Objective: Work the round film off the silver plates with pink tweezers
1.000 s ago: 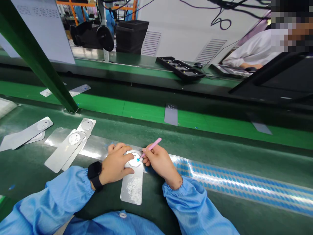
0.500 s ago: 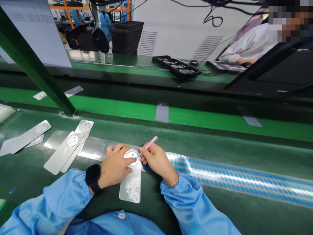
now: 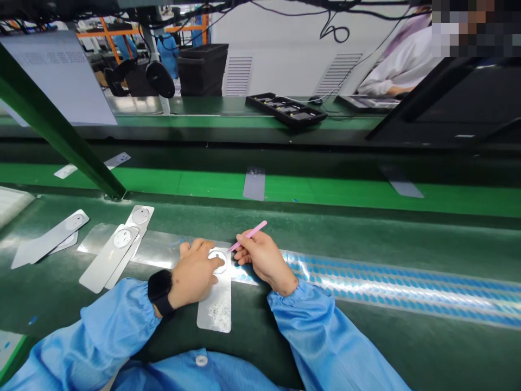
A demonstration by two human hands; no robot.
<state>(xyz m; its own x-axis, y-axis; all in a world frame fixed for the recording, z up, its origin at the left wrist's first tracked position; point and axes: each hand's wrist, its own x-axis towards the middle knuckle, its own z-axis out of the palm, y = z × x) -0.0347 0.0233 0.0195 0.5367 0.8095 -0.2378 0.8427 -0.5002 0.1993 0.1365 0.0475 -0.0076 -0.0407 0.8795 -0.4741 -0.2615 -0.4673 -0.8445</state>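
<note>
A long grey plate (image 3: 215,307) with a round white part at its far end lies on the dark green bench in front of me. My left hand (image 3: 194,274) rests on that far end, fingers curled, one fingertip pressing on the round part (image 3: 218,259). My right hand (image 3: 262,259) pinches pink tweezers (image 3: 248,235), whose tip hangs just right of the round part. Under both hands runs a shiny strip of film (image 3: 366,285) carrying several small blue dots.
Two stacks of similar grey plates (image 3: 118,247) (image 3: 49,239) lie to the left. A green slanted post (image 3: 61,130) rises at the left. Beyond is a green belt with single plates (image 3: 254,183). A black tray (image 3: 287,111) and another person's sleeve (image 3: 396,65) are across.
The tweezers' tip has lifted off the round part and drawn slightly to the right. My left fingertip has slid onto the round part. The view has shifted a little.
</note>
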